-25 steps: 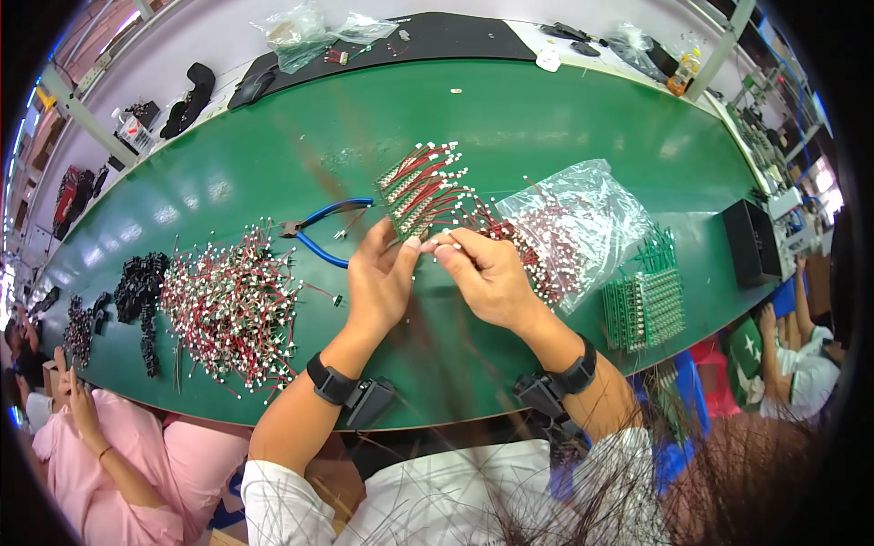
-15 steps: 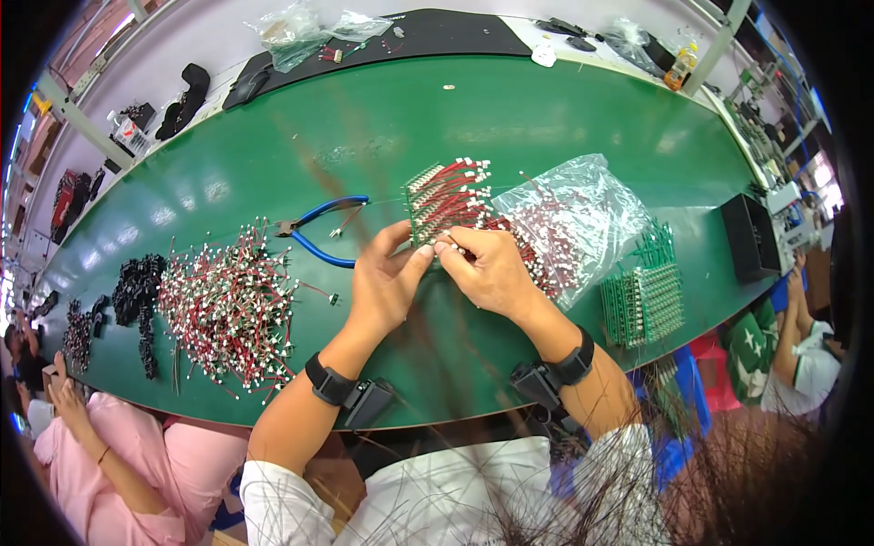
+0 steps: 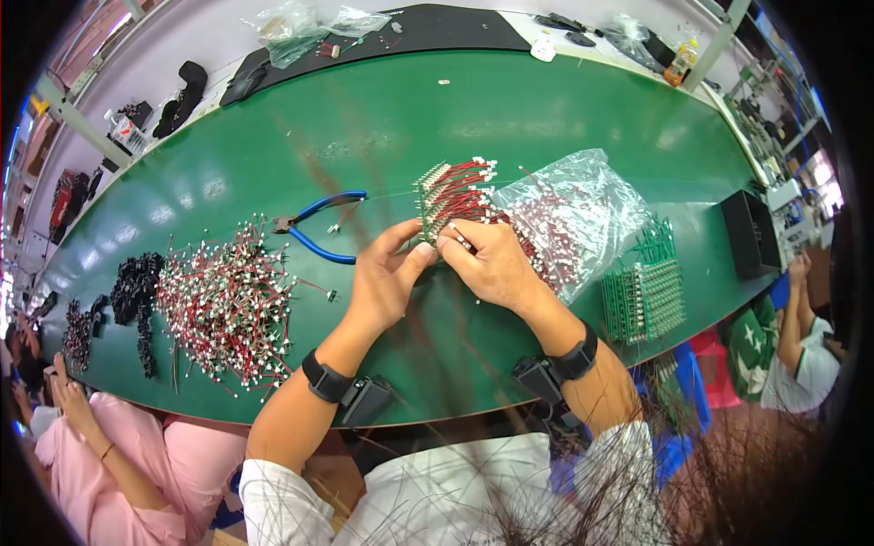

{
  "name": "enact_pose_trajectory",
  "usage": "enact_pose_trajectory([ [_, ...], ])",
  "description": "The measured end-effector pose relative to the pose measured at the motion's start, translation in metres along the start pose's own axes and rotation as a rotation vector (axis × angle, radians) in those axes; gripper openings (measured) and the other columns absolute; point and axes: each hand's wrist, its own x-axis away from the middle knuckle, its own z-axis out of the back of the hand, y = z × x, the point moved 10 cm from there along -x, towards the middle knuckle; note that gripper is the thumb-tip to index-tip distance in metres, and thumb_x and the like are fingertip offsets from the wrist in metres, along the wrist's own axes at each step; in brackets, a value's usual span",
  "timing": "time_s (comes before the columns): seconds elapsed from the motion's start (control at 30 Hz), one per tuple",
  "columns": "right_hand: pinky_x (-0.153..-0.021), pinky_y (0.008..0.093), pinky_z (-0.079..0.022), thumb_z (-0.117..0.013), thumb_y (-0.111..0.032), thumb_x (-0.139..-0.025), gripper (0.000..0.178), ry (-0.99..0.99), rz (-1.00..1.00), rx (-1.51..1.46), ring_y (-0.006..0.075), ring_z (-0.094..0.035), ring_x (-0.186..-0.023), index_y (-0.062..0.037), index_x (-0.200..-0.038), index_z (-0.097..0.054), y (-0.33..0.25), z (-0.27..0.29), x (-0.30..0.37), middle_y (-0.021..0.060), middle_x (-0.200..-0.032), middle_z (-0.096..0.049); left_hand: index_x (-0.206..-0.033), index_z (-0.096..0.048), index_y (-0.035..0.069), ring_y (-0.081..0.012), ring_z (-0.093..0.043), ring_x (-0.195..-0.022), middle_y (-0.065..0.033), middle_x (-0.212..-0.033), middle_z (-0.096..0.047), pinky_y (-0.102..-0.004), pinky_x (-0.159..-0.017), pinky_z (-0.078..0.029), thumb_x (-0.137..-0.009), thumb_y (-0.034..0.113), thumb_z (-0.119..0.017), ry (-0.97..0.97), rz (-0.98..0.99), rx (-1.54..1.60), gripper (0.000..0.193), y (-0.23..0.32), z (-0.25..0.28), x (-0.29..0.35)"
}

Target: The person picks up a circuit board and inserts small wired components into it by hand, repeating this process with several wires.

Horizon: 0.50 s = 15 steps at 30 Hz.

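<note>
My left hand [image 3: 387, 278] pinches the near end of a green circuit board panel [image 3: 424, 202] between thumb and fingers. Rows of red wire leads [image 3: 464, 196] with white plugs stick out from the panel to the right. My right hand [image 3: 492, 264] is closed at the panel's near end, its thumb and forefinger pressed together beside my left thumb. A dark bit shows between its fingers, too small to name. Just right of the panel, a clear plastic bag [image 3: 592, 200] lies over more red and white wire leads [image 3: 551, 241].
Blue-handled cutters [image 3: 319, 255] lie open left of my hands, near a big heap of wire leads [image 3: 228, 314]. Black parts [image 3: 137, 287] are piled farther left. Stacked green boards [image 3: 645, 300] and a black box [image 3: 749, 235] stand right. A person in pink [image 3: 127, 455] sits at left.
The panel has shifted slightly to the right and turned a little. My right hand has moved slightly, its fingers still at the panel's near end. The left hand keeps its hold.
</note>
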Motion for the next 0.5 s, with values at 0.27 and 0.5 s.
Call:
enact_pose_trajectory([
  [0.27,-0.051,0.0337,-0.042,-0.06,-0.012,-0.089,0.014,-0.019,-0.024,0.004,0.0188,-0.054,-0.052,-0.0007,-0.081,-0.06,0.0021,0.0013,-0.0002,0.0134,-0.063,-0.056,-0.129,-0.055,-0.005,-0.0173,-0.063,-0.108,-0.0109,-0.118,-0.065,-0.0314,-0.094,-0.052,-0.094,0.004,-0.065,0.007,0.008,0.034,0.037,-0.0042,0.0011,0.001],
  [0.5,-0.05,0.0344,-0.042,-0.059,-0.01,-0.086,0.013,-0.004,0.038,0.08,0.0224,-0.055,-0.05,-0.0002,-0.078,-0.059,-0.0033,0.0026,0.0022,0.0138,-0.061,-0.056,-0.126,-0.056,-0.006,-0.0218,-0.064,-0.11,-0.0135,-0.123,-0.063,-0.0374,-0.097,-0.054,-0.095,-0.001,-0.062,-0.01,-0.033,0.005,0.032,-0.0053,0.0026,0.0006],
])
